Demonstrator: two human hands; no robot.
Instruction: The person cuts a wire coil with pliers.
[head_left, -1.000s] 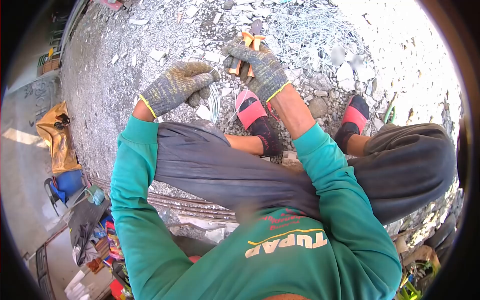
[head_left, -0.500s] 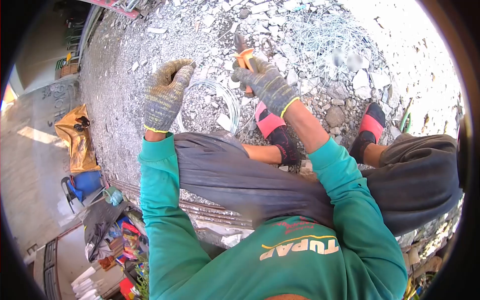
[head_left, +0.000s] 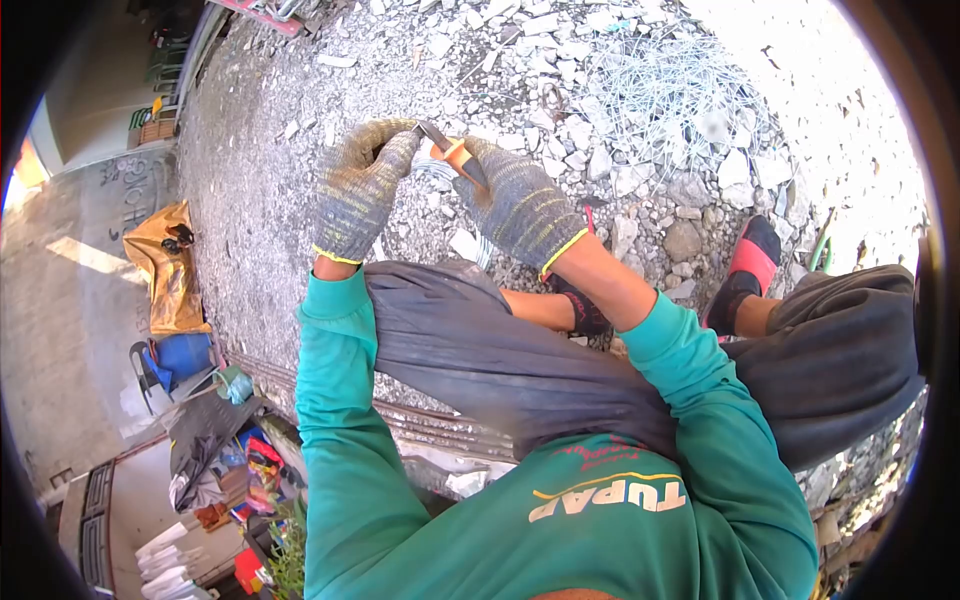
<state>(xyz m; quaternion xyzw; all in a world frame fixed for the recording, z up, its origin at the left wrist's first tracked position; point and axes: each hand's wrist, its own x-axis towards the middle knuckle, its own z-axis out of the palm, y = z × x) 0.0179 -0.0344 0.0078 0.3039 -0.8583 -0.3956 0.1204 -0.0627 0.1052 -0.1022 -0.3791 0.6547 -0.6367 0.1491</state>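
Both of my hands wear grey knitted gloves with yellow cuffs. My right hand (head_left: 525,205) is closed around orange-handled pliers (head_left: 457,157), whose dark jaws point left. The jaws meet the fingertips of my left hand (head_left: 362,190), which is closed in a pinch. Whatever thin thing lies between those fingers is too small to make out. Behind and below the gloves, a coil of pale wire (head_left: 433,170) shows in part; my hands cover most of it.
A tangled heap of short wire pieces (head_left: 680,95) lies on the rubble at upper right. My foot in a black and red sock (head_left: 752,262) rests on stones. At left are a brown sack (head_left: 165,270) and a blue container (head_left: 185,355). Long rods (head_left: 440,428) run beside my leg.
My right hand has moved left and down, turning the pliers so their jaws now reach my left fingertips. The left hand keeps its pinch. The view has shifted slightly.
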